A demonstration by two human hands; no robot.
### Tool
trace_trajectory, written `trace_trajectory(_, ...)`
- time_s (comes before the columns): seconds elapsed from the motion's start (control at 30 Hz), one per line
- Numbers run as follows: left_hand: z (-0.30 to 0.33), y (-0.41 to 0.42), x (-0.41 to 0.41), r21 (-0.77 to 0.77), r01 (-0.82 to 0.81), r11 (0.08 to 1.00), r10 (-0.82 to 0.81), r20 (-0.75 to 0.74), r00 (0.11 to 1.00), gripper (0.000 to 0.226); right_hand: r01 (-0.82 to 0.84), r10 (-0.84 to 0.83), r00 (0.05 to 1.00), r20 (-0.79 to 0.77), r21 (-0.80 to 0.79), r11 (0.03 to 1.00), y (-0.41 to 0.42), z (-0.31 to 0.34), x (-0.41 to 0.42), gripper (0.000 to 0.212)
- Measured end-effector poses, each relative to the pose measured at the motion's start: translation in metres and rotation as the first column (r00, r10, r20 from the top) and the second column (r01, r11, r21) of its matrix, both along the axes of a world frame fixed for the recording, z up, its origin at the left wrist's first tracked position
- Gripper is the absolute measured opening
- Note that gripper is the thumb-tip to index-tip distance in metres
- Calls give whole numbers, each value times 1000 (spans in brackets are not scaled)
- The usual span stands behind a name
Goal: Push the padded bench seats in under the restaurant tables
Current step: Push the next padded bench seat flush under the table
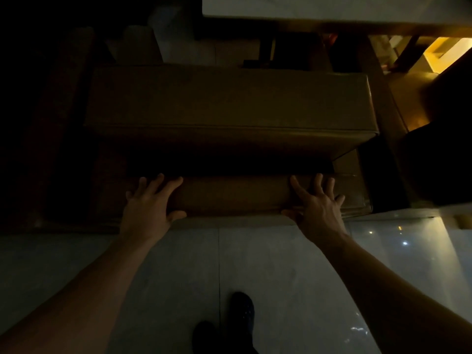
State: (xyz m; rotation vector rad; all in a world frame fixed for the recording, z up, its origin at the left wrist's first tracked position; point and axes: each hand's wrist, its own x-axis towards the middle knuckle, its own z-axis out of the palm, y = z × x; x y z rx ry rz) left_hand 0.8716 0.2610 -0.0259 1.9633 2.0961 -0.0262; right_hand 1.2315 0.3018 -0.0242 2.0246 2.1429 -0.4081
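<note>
A low brown padded bench seat (235, 195) lies across the view at the edge of the tiled floor. My left hand (150, 200) rests flat on its near left part, fingers spread and straight. My right hand (316, 200) presses on its near right part, fingers spread, thumb at the front edge. Just beyond and higher stands a larger brown padded bench block (229, 103), whose shadow darkens the gap between the two. A pale table top (332, 8) juts in at the top right, above the far side of the benches.
Glossy grey floor tiles (281, 277) fill the near part, with my dark shoes (242, 310) on them. The left side is very dark, with another dim padded shape (143, 44) at the back. A dark rounded object (439, 162) stands at the right, and yellow-lit furniture (444, 54) beyond it.
</note>
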Motion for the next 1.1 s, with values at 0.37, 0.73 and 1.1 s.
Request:
trace_trajectory(0.37, 83, 6, -9, -103, -41, 994, 46, 44, 998, 89, -62, 55, 997, -45, -185, 981, 13, 72, -37, 95)
trace_trajectory(0.73, 150, -31, -97, -13, -36, 999, 38, 182, 982, 86, -161, 142, 982, -128, -155, 975, -19, 138, -209, 88)
trace_trajectory(1.1, 168, -152, -376, 35, -165, 986, 154, 206, 966, 86, -283, 253, 937, -241, -100, 954, -121, 154, -501, 81)
